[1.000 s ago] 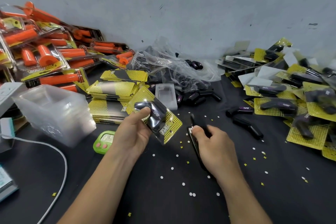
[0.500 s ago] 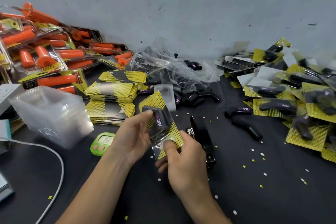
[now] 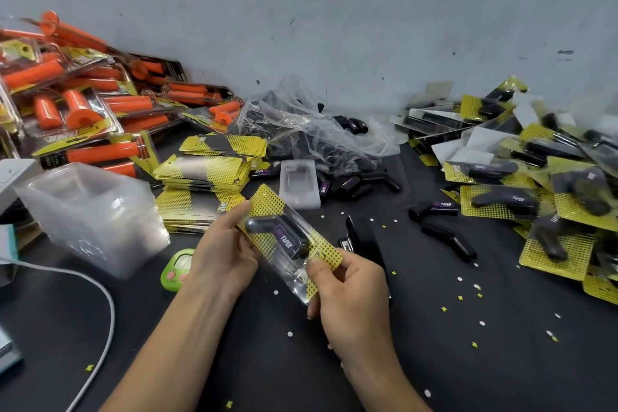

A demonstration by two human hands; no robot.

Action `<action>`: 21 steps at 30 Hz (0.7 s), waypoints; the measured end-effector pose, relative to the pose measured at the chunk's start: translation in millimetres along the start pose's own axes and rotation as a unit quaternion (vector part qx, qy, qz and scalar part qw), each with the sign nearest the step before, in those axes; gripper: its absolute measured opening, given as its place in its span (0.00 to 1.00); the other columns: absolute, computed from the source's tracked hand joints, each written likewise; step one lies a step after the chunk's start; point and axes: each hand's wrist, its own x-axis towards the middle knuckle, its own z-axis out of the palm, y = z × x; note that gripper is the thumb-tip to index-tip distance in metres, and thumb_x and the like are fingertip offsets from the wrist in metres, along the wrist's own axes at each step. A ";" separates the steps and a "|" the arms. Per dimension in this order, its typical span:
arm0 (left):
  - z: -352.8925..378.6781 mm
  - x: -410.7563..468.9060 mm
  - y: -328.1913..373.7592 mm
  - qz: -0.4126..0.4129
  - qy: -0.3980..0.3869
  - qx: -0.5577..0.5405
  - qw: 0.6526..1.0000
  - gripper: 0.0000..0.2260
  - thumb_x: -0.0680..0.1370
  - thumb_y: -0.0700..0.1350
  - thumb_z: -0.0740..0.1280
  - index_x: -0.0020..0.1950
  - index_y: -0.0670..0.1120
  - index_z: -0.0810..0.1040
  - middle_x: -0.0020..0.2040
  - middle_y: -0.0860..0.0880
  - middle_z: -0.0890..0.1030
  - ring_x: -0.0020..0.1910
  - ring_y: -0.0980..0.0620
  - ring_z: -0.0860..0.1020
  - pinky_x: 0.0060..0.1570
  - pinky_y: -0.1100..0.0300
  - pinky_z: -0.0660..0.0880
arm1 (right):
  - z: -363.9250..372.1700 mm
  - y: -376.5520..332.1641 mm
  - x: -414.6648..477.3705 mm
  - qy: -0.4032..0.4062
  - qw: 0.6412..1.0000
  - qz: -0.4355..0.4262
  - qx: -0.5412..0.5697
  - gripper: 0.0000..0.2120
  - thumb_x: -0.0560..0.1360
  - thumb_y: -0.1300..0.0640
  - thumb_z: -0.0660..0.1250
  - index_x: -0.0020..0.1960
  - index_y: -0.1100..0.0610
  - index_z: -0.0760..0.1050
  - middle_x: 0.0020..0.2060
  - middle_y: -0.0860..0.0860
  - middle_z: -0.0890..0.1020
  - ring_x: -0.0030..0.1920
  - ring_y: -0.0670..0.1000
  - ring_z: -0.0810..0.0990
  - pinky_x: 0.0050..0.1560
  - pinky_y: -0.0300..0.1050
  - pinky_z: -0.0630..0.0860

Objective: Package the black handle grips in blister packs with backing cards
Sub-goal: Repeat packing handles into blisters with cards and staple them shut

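Both hands hold one blister pack (image 3: pixel 287 241) above the black table: a clear blister over a black handle grip on a yellow-and-black backing card. My left hand (image 3: pixel 224 254) grips its upper left edge. My right hand (image 3: pixel 347 298) pinches its lower right end. A black stapler (image 3: pixel 363 237) lies on the table just behind my right hand. Loose black grips (image 3: pixel 448 237) lie to the right. A stack of backing cards (image 3: pixel 204 174) sits behind my left hand, with an empty clear blister (image 3: pixel 297 182) beside it.
Stacked clear blisters (image 3: pixel 90 211) stand at the left, a green timer (image 3: pixel 177 269) and a white cable (image 3: pixel 103 304) near them. Orange-grip packs (image 3: pixel 77 104) pile up at back left. A plastic bag of black grips (image 3: pixel 311 140) lies at the back. Finished packs (image 3: pixel 535 194) heap at right.
My right hand left the stapler and came over to the pack, now pinching its lower end. The pack has tilted flatter, held between both hands.
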 end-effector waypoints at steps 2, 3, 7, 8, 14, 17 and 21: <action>0.8 0.2 -0.4 -0.004 -0.001 0.007 1.000 0.06 0.82 0.42 0.65 0.53 0.38 0.78 0.43 0.42 0.85 0.41 0.47 0.83 0.66 0.49 0.76 | -2.0 1.9 1.3 -0.021 1.000 -0.008 -0.011 0.16 0.78 0.52 0.67 0.36 0.61 0.76 0.21 0.55 0.77 0.20 0.46 0.72 0.24 0.39 0.68; 0.7 0.8 -1.0 -0.002 -0.003 0.011 1.000 0.07 0.82 0.42 0.65 0.56 0.38 0.77 0.46 0.42 0.84 0.42 0.47 0.83 0.66 0.48 0.75 | -3.3 2.6 1.9 -0.042 0.999 -0.010 -0.025 0.16 0.78 0.52 0.65 0.36 0.61 0.74 0.20 0.56 0.77 0.20 0.47 0.72 0.24 0.39 0.68; 1.4 0.6 -5.3 0.019 0.012 0.034 0.999 0.13 0.84 0.48 0.63 0.57 0.39 0.79 0.49 0.42 0.84 0.43 0.46 0.83 0.58 0.50 0.80 | -6.6 -2.9 8.3 -0.106 0.993 0.021 -0.042 0.16 0.81 0.56 0.64 0.35 0.57 0.75 0.20 0.56 0.77 0.19 0.50 0.72 0.23 0.38 0.67; 1.4 2.2 -5.8 0.019 0.012 0.032 0.999 0.18 0.85 0.52 0.60 0.54 0.38 0.81 0.48 0.42 0.85 0.42 0.47 0.85 0.50 0.53 0.83 | -8.1 -8.9 12.8 -0.068 0.997 0.027 0.023 0.17 0.82 0.58 0.65 0.35 0.55 0.77 0.21 0.57 0.78 0.19 0.51 0.73 0.22 0.38 0.66; 2.1 7.6 -12.4 0.022 -0.009 0.089 0.996 0.20 0.84 0.52 0.61 0.55 0.37 0.83 0.49 0.38 0.87 0.44 0.47 0.87 0.39 0.59 0.84 | -24.3 -38.1 37.0 -0.017 0.922 0.107 0.372 0.10 0.82 0.55 0.66 0.60 0.59 0.78 0.48 0.59 0.88 0.42 0.58 0.88 0.33 0.45 0.82; 6.2 7.2 -21.4 0.129 0.036 0.196 0.971 0.08 0.79 0.40 0.67 0.50 0.41 0.86 0.46 0.39 0.87 0.44 0.44 0.87 0.43 0.56 0.83 | -9.6 -29.8 29.0 -0.090 0.958 0.092 0.255 0.08 0.79 0.62 0.69 0.58 0.60 0.80 0.44 0.59 0.87 0.38 0.57 0.87 0.35 0.45 0.82; 4.6 8.1 -30.1 0.378 0.156 0.544 0.733 0.13 0.74 0.35 0.69 0.50 0.53 0.85 0.51 0.55 0.86 0.55 0.51 0.83 0.57 0.60 0.75 | 4.6 -17.2 28.0 -0.104 0.982 0.044 0.149 0.07 0.75 0.65 0.70 0.47 0.56 0.85 0.38 0.58 0.87 0.36 0.57 0.86 0.36 0.46 0.82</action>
